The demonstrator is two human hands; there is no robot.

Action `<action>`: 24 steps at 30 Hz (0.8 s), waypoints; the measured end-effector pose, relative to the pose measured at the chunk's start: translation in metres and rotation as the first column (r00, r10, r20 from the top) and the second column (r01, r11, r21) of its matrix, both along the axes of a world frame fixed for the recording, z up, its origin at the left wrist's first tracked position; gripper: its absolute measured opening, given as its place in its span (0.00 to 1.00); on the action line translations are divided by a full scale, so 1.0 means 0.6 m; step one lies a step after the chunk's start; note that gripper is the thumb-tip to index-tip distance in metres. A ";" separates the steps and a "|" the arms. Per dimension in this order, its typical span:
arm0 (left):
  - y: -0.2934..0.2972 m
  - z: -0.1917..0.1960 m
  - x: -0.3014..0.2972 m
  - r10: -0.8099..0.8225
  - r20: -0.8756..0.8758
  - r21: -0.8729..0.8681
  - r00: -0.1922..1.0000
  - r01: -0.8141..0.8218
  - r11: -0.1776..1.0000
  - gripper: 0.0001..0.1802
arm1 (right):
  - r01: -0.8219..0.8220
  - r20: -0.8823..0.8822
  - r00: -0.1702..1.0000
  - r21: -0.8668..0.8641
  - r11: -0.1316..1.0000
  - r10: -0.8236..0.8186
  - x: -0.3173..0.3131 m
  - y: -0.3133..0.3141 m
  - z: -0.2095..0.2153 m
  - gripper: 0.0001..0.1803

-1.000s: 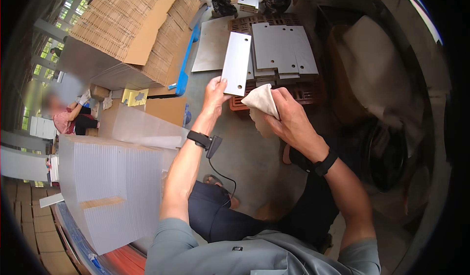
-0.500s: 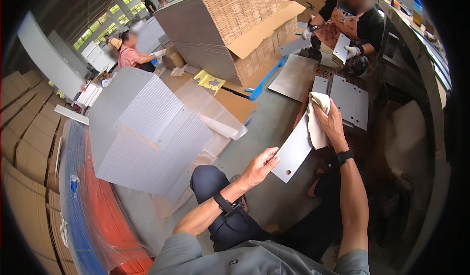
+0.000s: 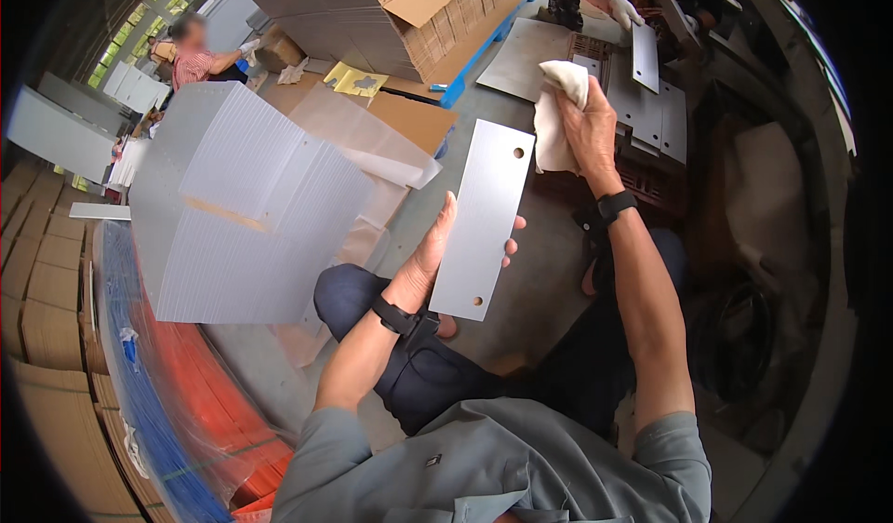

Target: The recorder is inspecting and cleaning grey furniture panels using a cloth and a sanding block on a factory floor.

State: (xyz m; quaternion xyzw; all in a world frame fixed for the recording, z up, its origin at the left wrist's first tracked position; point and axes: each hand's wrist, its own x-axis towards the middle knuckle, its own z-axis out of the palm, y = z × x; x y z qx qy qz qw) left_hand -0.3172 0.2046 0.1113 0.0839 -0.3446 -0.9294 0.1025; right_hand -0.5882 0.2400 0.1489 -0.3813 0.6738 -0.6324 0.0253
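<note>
A narrow grey panel (image 3: 483, 221) with a round hole near each end rests in my left hand (image 3: 430, 251). The thumb lies along its left edge, and fingertips wrap round the right edge from behind. In my right hand (image 3: 588, 129) is a bunched cream cloth (image 3: 554, 137), gripped beside the panel's upper end and apart from it. Beyond the cloth, similar grey panels (image 3: 662, 113) with holes lie on a brown crate (image 3: 642, 183).
On my left stands a tall stack of grey boards (image 3: 251, 216). A larger board stack (image 3: 326, 20) with cardboard sits on a blue pallet (image 3: 498, 34) ahead. A gloved co-worker's hand (image 3: 625, 9) holds another panel (image 3: 644, 58). Red wrapped sheets (image 3: 219, 402) lie at lower left.
My left hand has turned the panel more upright and brought it left. The cloth has come off the panel, with my right hand now higher and to the left.
</note>
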 end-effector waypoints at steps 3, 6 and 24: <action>-0.018 0.000 0.031 0.050 0.007 -0.012 0.999 -0.050 0.999 0.53 | 0.066 -0.283 0.955 -0.082 0.994 -0.087 0.011 -0.011 0.024 0.18; -0.021 -0.020 0.010 0.026 -0.007 0.044 1.000 -0.026 0.999 0.47 | -0.069 -0.490 0.871 -0.043 0.997 0.039 0.050 0.003 0.037 0.19; -0.164 -0.017 -0.034 0.623 -0.033 0.196 0.782 -0.606 0.771 0.44 | -0.750 -0.425 0.451 0.296 0.592 0.784 0.231 0.035 -0.038 0.24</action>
